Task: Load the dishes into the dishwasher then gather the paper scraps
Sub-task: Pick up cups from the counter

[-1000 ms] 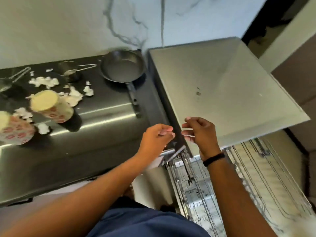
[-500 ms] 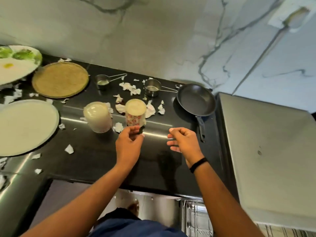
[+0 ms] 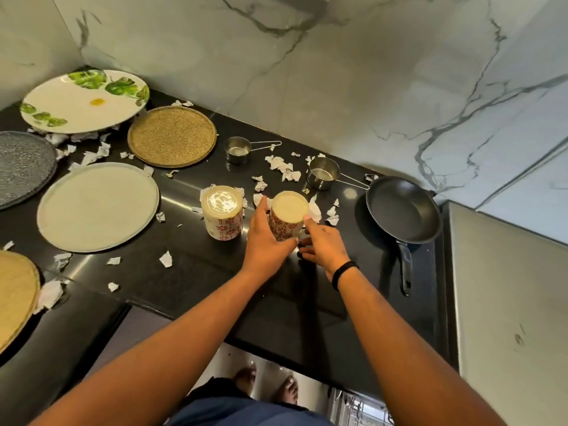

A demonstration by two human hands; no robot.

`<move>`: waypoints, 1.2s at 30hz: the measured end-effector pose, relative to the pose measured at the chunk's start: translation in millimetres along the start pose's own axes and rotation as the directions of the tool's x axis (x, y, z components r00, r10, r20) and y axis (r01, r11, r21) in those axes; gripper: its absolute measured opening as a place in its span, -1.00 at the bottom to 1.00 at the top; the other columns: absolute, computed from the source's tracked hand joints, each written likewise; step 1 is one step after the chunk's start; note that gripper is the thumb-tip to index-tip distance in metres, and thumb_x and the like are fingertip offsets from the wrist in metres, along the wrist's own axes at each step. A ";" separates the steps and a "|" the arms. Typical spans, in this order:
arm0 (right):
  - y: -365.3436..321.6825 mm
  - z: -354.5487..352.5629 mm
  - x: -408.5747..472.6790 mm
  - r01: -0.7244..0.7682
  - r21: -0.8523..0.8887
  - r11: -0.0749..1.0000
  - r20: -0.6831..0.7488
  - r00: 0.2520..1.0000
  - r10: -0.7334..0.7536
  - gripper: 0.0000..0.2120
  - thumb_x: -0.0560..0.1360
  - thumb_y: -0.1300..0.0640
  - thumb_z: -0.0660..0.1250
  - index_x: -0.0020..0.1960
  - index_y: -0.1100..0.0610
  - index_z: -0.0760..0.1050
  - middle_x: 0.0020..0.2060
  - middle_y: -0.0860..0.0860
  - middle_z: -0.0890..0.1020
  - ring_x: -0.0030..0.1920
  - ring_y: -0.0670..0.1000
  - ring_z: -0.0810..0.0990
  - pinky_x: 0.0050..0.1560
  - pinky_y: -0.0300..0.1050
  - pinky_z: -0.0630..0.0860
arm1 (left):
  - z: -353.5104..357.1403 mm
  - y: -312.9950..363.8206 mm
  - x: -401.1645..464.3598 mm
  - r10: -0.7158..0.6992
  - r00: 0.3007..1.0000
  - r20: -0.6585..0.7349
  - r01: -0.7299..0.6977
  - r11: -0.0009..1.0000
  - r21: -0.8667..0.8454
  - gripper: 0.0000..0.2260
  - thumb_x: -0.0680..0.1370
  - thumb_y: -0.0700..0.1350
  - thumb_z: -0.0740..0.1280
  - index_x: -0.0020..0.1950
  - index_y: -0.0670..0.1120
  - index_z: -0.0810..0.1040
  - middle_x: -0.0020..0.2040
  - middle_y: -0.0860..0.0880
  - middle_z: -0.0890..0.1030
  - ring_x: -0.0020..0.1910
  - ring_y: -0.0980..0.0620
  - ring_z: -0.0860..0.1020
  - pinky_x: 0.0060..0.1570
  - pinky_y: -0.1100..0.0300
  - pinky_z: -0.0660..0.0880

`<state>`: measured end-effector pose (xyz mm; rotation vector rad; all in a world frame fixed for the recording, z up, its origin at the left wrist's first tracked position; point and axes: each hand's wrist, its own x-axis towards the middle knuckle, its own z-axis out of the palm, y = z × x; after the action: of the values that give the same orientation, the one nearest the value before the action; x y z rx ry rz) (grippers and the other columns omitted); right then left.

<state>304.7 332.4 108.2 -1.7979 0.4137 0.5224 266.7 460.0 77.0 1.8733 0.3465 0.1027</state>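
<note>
Two upside-down white mugs with red flower prints stand on the black counter (image 3: pixel 184 272). My left hand (image 3: pixel 266 242) grips the right mug (image 3: pixel 287 219) from its left side. My right hand (image 3: pixel 322 245) holds the same mug from the right, thumb on its wall and fingers curled low by its base. The other mug (image 3: pixel 221 221) stands free just to the left. Torn white paper scraps (image 3: pixel 284 168) lie scattered all over the counter. A bit of the dishwasher rack (image 3: pixel 362 407) shows at the bottom edge.
A black frying pan (image 3: pixel 402 209) sits right of my hands, and two steel measuring cups (image 3: pixel 236 150) (image 3: pixel 322 174) stand behind. Several plates lie left: leaf-print (image 3: pixel 83 99), woven brown (image 3: pixel 172 135), grey (image 3: pixel 98 206), dark speckled (image 3: pixel 21 167). A steel panel (image 3: pixel 507 302) borders the right.
The view swung from the dishwasher rack to the counter. Both hands went from the rack to the mugs, and they now hold the right mug.
</note>
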 end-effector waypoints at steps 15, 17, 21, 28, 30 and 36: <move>17.1 -12.1 1.9 -0.057 0.147 0.988 0.099 0.994 0.042 -0.53 0.46 -0.19 0.46 0.13 0.18 0.57 -0.11 0.16 0.70 -0.16 0.09 0.71 0.07 0.07 0.66 | 5.4 -3.7 9.3 0.079 0.996 0.041 -0.080 0.996 0.023 -0.26 0.36 -0.19 0.58 0.44 0.09 0.33 0.38 -0.01 0.42 0.36 0.04 0.41 0.29 0.15 0.43; 23.8 -15.4 -2.8 -0.053 0.216 0.975 0.100 0.995 0.032 -0.51 0.45 -0.16 0.48 0.19 0.18 0.54 -0.11 0.14 0.70 -0.17 0.08 0.71 0.11 0.12 0.65 | 6.0 -2.0 3.1 0.111 0.993 0.037 -0.111 0.994 0.003 -0.27 0.33 -0.15 0.60 0.39 0.12 0.33 0.34 0.01 0.44 0.29 0.09 0.44 0.21 0.21 0.44; 34.9 -26.7 -15.2 -0.045 0.377 0.925 0.115 0.993 0.001 -0.52 0.45 -0.04 0.50 0.28 0.10 0.46 0.03 0.10 0.65 -0.06 0.05 0.70 0.19 0.14 0.60 | 11.5 1.8 -10.0 0.161 0.984 0.081 -0.157 0.986 -0.058 -0.27 0.29 -0.05 0.63 0.32 0.20 0.30 0.30 0.05 0.47 0.26 0.12 0.47 0.12 0.25 0.45; 62.7 -62.4 -39.0 0.007 0.517 0.856 0.022 1.000 -0.021 -0.54 0.43 -0.01 0.50 0.25 0.18 0.58 0.12 0.18 0.68 0.25 0.23 0.60 0.24 0.15 0.57 | 40.5 20.2 -32.0 0.241 0.940 0.243 -0.218 0.969 -0.117 -0.28 0.22 0.11 0.58 0.29 0.23 0.31 0.28 0.04 0.49 0.23 0.19 0.49 0.09 0.28 0.50; 74.3 -75.8 -49.3 0.020 0.550 0.835 -0.018 1.000 -0.012 -0.53 0.41 -0.02 0.53 0.23 0.19 0.59 0.16 0.21 0.66 0.26 0.23 0.60 0.24 0.15 0.57 | 49.8 23.6 -41.7 0.272 0.918 0.288 -0.249 0.962 -0.113 -0.28 0.23 0.13 0.58 0.30 0.23 0.32 0.28 0.06 0.48 0.24 0.19 0.49 0.09 0.27 0.49; 116.3 -129.7 -96.4 0.103 0.602 0.792 -0.102 0.993 -0.052 -0.38 0.29 -0.06 0.54 0.24 0.26 0.56 0.17 0.30 0.63 0.19 0.26 0.62 0.19 0.12 0.61 | 92.5 26.4 -85.1 0.358 0.830 0.427 -0.320 0.934 -0.162 -0.22 0.30 0.01 0.64 0.43 0.23 0.35 0.36 0.08 0.45 0.32 0.09 0.49 0.19 -0.03 0.59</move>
<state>180.7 176.9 98.5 -1.2015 0.4950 0.2157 212.9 343.3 80.2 1.7933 -0.3136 -0.0793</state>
